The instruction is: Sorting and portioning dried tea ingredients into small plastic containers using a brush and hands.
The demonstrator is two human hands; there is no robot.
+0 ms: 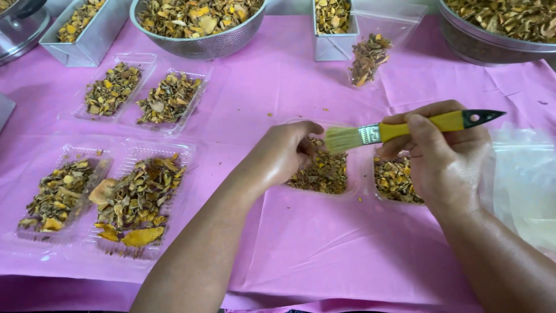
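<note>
Right hand [443, 159] is closed tight around a yellow brush [405, 128], its bristles pointing left. Left hand [284, 153] is curled, fingers together, on dried bits in a clear tray [324, 174]. Left of them sit four more full trays [139, 197]. Far back stands a metal strainer bowl [197, 29].

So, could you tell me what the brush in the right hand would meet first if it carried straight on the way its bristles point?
Probably the left hand: the brush in the right hand points left, bristles just short of its fingers, though depth is unclear.
</note>
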